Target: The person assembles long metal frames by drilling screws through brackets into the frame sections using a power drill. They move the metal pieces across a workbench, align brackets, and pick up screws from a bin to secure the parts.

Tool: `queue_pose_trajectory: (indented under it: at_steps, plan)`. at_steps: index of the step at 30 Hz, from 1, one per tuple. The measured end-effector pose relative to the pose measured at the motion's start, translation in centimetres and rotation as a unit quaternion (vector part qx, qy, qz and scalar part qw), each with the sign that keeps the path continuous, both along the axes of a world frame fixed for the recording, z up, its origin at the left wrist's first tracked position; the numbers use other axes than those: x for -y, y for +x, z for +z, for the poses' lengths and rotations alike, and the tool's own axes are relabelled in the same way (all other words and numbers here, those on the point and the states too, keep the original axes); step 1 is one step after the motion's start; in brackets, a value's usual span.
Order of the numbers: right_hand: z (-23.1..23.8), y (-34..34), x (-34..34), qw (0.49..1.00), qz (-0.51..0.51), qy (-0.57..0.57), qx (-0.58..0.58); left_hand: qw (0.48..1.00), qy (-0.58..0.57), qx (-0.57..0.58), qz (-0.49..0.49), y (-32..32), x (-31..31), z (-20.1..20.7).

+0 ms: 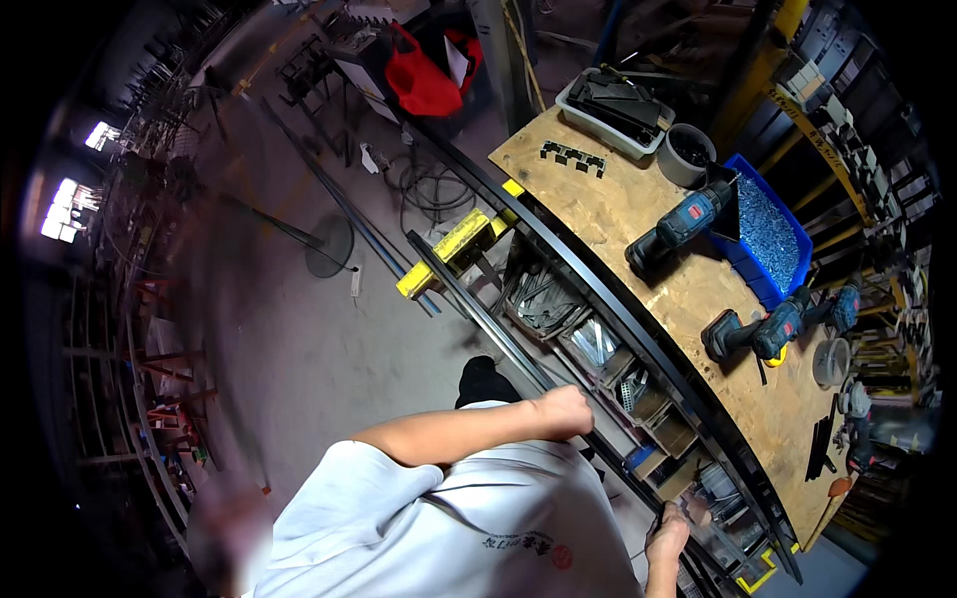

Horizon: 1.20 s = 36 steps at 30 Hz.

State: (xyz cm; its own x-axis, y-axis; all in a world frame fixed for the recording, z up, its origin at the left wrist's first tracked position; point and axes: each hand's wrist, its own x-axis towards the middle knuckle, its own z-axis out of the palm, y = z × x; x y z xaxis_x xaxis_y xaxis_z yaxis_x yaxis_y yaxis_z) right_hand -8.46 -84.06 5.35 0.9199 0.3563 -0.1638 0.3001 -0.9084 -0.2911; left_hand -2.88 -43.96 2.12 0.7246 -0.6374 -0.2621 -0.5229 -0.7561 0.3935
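A long dark metal bar (498, 337) runs slantwise in front of my body, its far end on a yellow bracket (451, 249). My left hand (565, 412) is closed in a fist over the bar's middle stretch; its fingertips are hidden behind the hand. Farther along toward the lower right, my right hand (668, 536) has its fingers curled on the same bar. Beyond it, a second long black bar (623, 311) lies along the edge of the wooden workbench (618, 229), roughly parallel to the first.
On the bench are a cordless drill (683, 224), two more drills, a blue bin (773, 234) of small screws, a grey tub (686, 154) and a white tray (608, 125) of black parts. Bins of metal pieces (543, 299) sit below. A red bag (429, 75) and coiled cable (434, 194) lie farther left.
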Motion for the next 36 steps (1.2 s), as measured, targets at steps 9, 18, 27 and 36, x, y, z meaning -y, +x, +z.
queue_pose_trajectory:
  at_steps: [9,18,27,36]
  plan:
    - [-0.5,-0.4,-1.5,0.999,0.004,-0.015,-0.037,0.997,-0.033,0.016,0.063,-0.7,-8.7,-2.0]
    - [7.9,4.4,-10.7,0.984,0.035,-0.052,-0.169,0.996,-0.068,-0.061,0.010,0.2,-10.6,-2.5]
    - [13.6,26.4,-27.3,0.938,-0.100,0.306,0.127,0.983,-0.108,0.133,0.068,-0.5,-15.1,2.0]
    - [5.4,48.3,-27.4,0.926,-0.357,-0.113,-0.054,0.963,-0.178,0.122,0.161,-2.4,-16.7,6.2]
